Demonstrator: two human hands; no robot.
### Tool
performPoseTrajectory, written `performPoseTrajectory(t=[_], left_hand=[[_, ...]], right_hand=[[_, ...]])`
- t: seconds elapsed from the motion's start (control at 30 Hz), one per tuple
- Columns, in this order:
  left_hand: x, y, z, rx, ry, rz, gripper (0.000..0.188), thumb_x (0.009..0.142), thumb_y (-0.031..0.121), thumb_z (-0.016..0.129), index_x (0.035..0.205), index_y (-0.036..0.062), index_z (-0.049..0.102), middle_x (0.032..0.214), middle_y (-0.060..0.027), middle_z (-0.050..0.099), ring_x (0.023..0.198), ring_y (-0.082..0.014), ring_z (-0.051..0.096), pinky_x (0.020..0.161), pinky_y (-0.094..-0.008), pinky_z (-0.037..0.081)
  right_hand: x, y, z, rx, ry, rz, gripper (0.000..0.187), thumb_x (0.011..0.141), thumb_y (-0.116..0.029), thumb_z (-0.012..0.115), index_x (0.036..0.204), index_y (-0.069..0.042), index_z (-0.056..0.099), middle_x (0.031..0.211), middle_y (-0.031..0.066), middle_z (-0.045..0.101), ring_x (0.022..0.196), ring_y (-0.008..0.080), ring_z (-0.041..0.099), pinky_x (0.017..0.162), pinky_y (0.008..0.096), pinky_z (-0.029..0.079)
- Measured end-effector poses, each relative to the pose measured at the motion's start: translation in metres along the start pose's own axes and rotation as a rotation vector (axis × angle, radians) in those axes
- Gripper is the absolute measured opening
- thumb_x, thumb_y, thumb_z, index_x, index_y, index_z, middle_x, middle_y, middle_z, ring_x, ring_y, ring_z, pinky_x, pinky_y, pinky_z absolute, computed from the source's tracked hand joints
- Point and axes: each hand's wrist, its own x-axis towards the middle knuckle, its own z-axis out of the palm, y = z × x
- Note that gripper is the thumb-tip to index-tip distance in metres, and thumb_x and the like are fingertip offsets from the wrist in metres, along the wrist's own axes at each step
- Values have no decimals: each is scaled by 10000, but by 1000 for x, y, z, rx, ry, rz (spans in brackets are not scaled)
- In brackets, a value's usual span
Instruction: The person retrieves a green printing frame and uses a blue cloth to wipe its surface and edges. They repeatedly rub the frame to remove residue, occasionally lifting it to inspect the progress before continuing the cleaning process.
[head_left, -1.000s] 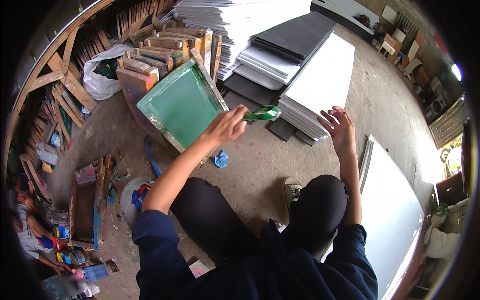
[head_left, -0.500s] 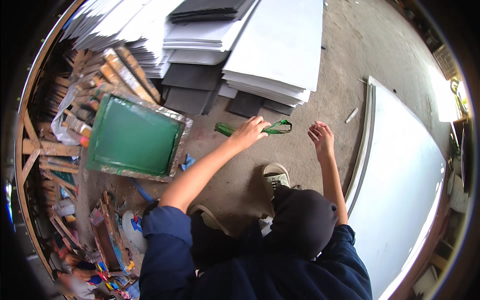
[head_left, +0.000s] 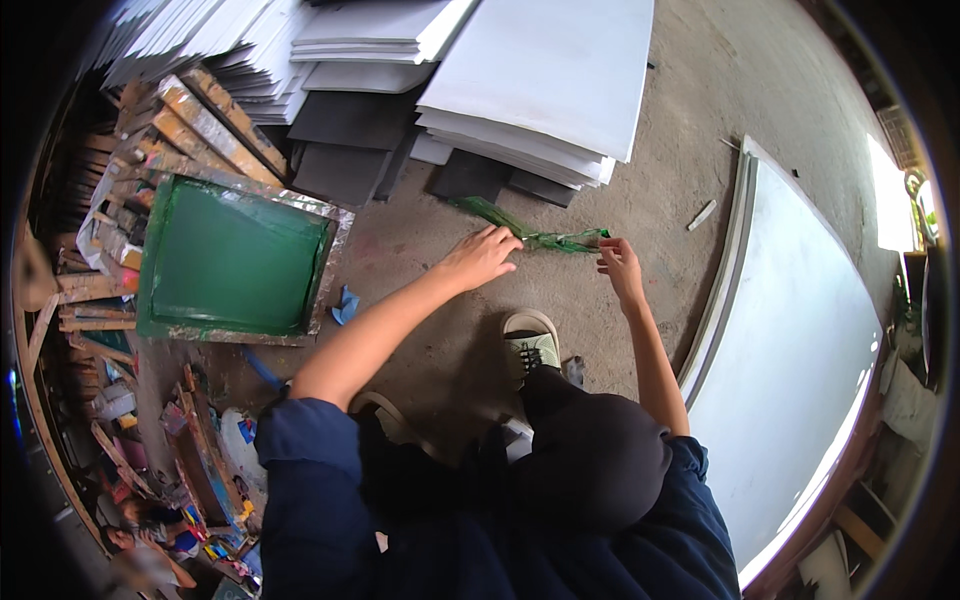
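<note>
A thin, crumpled strip of glossy green plastic stretches between my two hands above the concrete floor. My left hand has its fingers closed on the strip near its middle, and a loose green end trails beyond the fingers to the far left. At the other end, my right hand pinches the strip's tip between thumb and fingers. Left of my left hand lies a shallow paint-spotted wooden frame with a green panel inside. A small blue scrap rests on the floor beside it.
White sheets are stacked ahead, with black sheets beside them. A large pale board lies at right. Wooden frames crowd the left. My shoe is below my hands. Another person appears at lower left.
My right hand has moved slightly left and taken hold of the green strip's right end. The strip is now drawn out between both hands. The view has shifted a little to the right.
</note>
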Motion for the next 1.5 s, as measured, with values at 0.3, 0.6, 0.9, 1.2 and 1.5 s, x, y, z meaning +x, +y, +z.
performPoseTrajectory(t=[0.3, 0.6, 0.9, 1.2, 1.5], left_hand=[[-279, -31, -120, -374, 197, -479, 296, 838, 206, 566, 1093, 60, 526, 1020, -94, 566, 888, -203, 574, 770, -327, 463], [-434, -62, -56, -441, 1587, -660, 240, 873, 202, 540, 1071, 67, 525, 940, -46, 541, 855, -135, 532, 748, -274, 434], [-430, -122, -101, -442, 1872, -852, 575, 888, 427, 445, 1277, 25, 306, 1236, -188, 336, 1128, -247, 408, 940, -367, 333], [-438, -163, -150, -987, 1852, -754, 662, 874, 544, 364, 1269, 15, 323, 1315, -129, 300, 1230, -211, 273, 1023, -337, 189], [-413, -136, -160, -1121, 1973, -592, 371, 873, 384, 511, 1076, 80, 447, 1132, -11, 472, 1081, -117, 402, 978, -299, 261]], right_hand=[[-126, -160, 6, -186, -524, -392, 243, 893, -148, 429, 1097, -41, 507, 974, 81, 575, 859, 160, 568, 751, 281, 446], [-158, -272, 148, -363, -997, -447, 280, 919, -229, 420, 1119, -41, 474, 971, 50, 546, 866, 124, 549, 763, 248, 432], [-105, -220, 296, -478, -1163, -321, 226, 917, -151, 379, 1082, -55, 499, 883, 46, 570, 752, 118, 567, 677, 235, 452], [-16, -123, 374, -549, -987, -399, 213, 876, -189, 447, 847, -1, 544, 736, 99, 608, 647, 156, 603, 589, 280, 487], [1, -94, 376, -440, -716, -714, 147, 863, -115, 515, 893, 29, 526, 769, 98, 609, 719, 163, 610, 654, 260, 500]])
